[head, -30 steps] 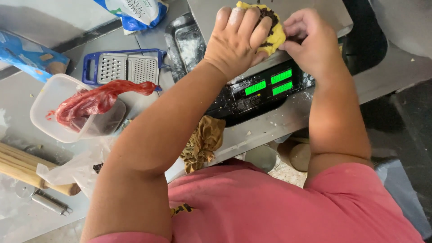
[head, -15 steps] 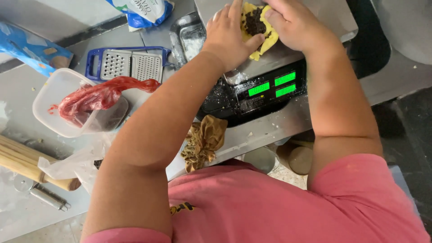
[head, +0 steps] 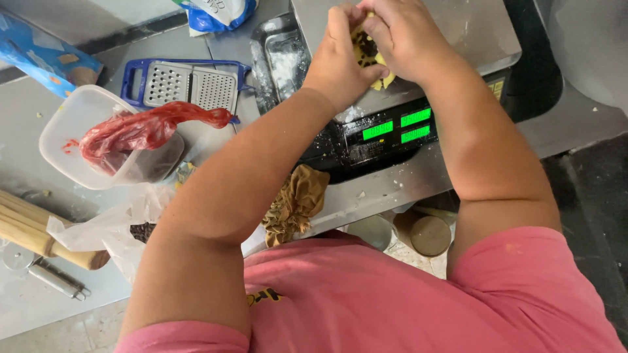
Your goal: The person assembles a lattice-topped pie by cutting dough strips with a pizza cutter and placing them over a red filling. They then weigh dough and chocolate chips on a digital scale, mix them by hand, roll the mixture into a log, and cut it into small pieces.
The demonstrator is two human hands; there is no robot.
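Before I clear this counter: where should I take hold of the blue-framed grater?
Probably by the blue handle loop at the left end of the grater, coming from above. It lies flat, that end looks open, and its right end sits close to the floury metal tray.

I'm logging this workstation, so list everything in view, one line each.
dough piece: one, yellow with dark filling, between both hands over the scale
scale: one, steel top, green display, centre
metal tray: one, floured, left of scale
grater: one, blue frame, far left-centre
plastic tub: one, clear, holding a red bag
rolling pin: one, wooden, left edge
cloth: one, brown, table edge
left hand: on dough
right hand: on dough
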